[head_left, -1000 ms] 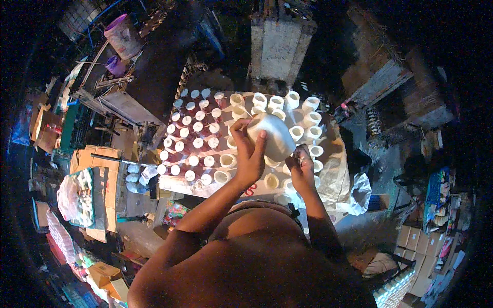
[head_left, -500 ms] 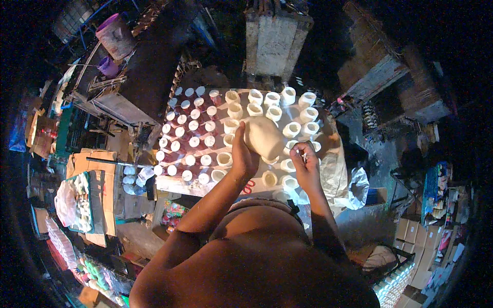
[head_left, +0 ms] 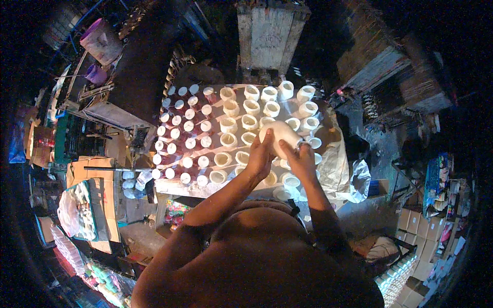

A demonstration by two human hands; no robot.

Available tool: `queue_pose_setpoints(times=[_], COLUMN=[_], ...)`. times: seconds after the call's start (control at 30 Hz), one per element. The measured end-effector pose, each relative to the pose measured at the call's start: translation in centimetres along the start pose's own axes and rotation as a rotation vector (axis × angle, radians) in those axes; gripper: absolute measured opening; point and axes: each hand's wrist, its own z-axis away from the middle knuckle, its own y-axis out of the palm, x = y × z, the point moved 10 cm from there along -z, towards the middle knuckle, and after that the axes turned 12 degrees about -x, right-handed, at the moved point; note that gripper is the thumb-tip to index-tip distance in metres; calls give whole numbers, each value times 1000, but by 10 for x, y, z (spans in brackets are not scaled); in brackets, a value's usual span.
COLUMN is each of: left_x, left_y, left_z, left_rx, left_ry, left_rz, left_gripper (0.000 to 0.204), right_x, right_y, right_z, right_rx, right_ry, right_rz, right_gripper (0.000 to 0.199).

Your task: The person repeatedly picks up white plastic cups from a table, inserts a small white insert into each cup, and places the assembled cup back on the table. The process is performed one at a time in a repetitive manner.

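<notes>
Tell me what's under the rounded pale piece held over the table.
Pale open cups show around the rounded pale piece, on the table below; whatever sits directly beneath it is covered.

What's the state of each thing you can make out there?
Pale rounded object: held, tilted
Left hand: gripping the object
Right hand: thumb against it, grip unclear
Pale cups: upright, open-topped
Red jars: upright, white-topped
Brown paper: wrinkled
White bag: crumpled

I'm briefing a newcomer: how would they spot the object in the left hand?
Find the central table. Above its pale, open-topped pots, the left hand holds a smooth, rounded, cream object. It looks much bigger than the pots beneath.
</notes>
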Motion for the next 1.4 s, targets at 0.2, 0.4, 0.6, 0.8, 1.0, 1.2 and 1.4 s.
queue_pose_setpoints(times=[0.2, 0.4, 0.6, 0.8, 1.0, 1.2, 1.4], left_x=[-30, -60, -66, -72, -60, -32, 54], left_y=[-35, -110, -178, -188, -184, -116, -48], left_z=[-5, 4, 37, 60, 54, 27, 18], left_rx=[-28, -119, -295, -397, -377, -127, 7], left_ry=[18, 126, 156, 195, 159, 77, -529], left_rz=[-275, -372, -406, -434, -415, -537, -100], left_gripper=[58, 51, 49, 44, 39, 41, 53], right_x=[-32, -120, -186, -151, -169, -202, -29], right_y=[-10, 77, 148, 139, 115, 96, -10], right_z=[-107, -224, -248, -235, -188, -157, -64], right_rx=[-127, 130, 403, 365, 531, 341, 0], right_ry=[-265, -560, -570, -565, -486, -506, -567], right_rz=[541, 701, 1024, 960, 990, 830, 435], right_gripper=[53, 37, 28, 43, 28, 16, 24])
